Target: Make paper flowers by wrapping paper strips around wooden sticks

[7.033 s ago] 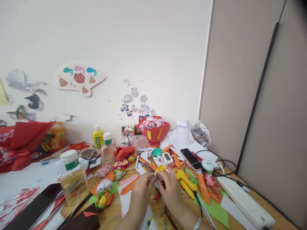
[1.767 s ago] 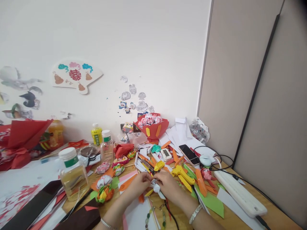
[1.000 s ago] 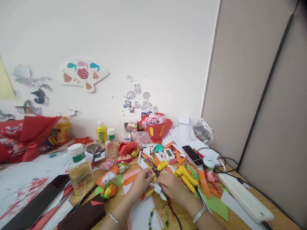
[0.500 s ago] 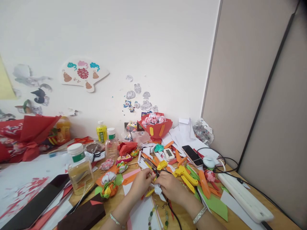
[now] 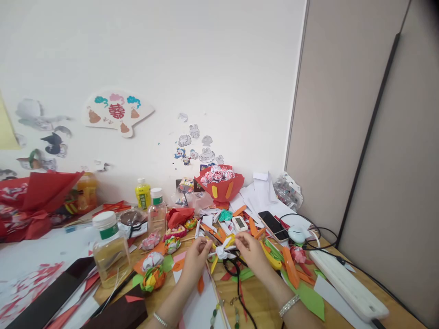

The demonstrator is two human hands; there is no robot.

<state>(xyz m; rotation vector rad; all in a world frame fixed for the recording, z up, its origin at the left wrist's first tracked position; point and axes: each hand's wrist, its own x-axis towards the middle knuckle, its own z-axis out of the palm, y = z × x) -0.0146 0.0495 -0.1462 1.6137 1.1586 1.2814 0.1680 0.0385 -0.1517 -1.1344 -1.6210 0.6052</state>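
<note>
Between my hands is a white and yellow folded paper piece (image 5: 222, 250), with narrow white and yellow ends sticking out to the sides. My left hand (image 5: 197, 258) pinches it at the left, thumb against fingers. At the right, my right hand (image 5: 253, 251) pinches its other side. Black cable loops (image 5: 236, 269) hang just below the paper piece. Under the hands lie a white sheet (image 5: 202, 301) and a beaded bracelet (image 5: 215, 313). The yellow-handled tool (image 5: 270, 257) is partly hidden behind my right hand.
Paper flowers (image 5: 152, 276) and a clear jar (image 5: 111, 251) are at the left. A red bouquet (image 5: 219, 185) stands by the wall. To the right lie a phone (image 5: 273, 225), a white mouse (image 5: 296, 234) and a power strip (image 5: 350, 285). Orange and green paper scraps cover the table's middle.
My hands have moved apart, the right one up and to the right, so the white and yellow paper piece shows between them. The view has shifted slightly.
</note>
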